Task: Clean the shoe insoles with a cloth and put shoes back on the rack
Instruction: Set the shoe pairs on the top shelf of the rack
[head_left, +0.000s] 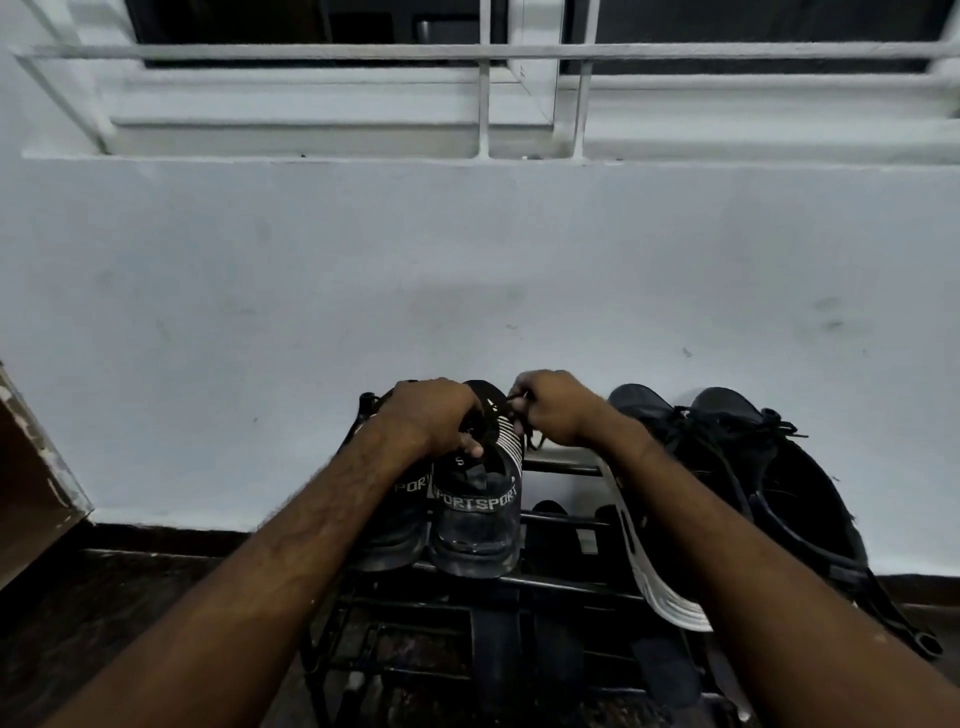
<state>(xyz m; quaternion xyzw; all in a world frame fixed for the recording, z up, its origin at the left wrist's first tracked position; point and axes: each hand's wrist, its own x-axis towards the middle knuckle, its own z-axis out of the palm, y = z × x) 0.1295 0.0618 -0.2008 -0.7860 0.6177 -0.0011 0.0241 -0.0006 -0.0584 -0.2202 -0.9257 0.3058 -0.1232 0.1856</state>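
Two bare forearms reach forward and down from the lower corners to a pair of black sports shoes on the top tier of a black metal rack (563, 466) standing against a pale wall (467, 249). The left hand (434, 415) lies knuckles-up over the pair, wrist bent slightly down, its grip clamped on the right-hand shoe (475, 519) with fingers curled over the top and the thumb pressed at the tongue. That shoe sits heel toward the camera, "SPORT" lettering across its heel, touching its partner (397, 525), which is partly hidden beneath the left wrist. The right hand (558, 408) is beside the left at the same height, fingers bunched, its grip pinched on the dark laces (530, 441) at the front of the same shoe. Under the right forearm a white-soled shoe (665, 592) lies tilted on the rack. Further right, another black lace-up pair (727, 431) rests toes to the wall. A white window grille (483, 93) runs above; the floor (104, 623) is dark.
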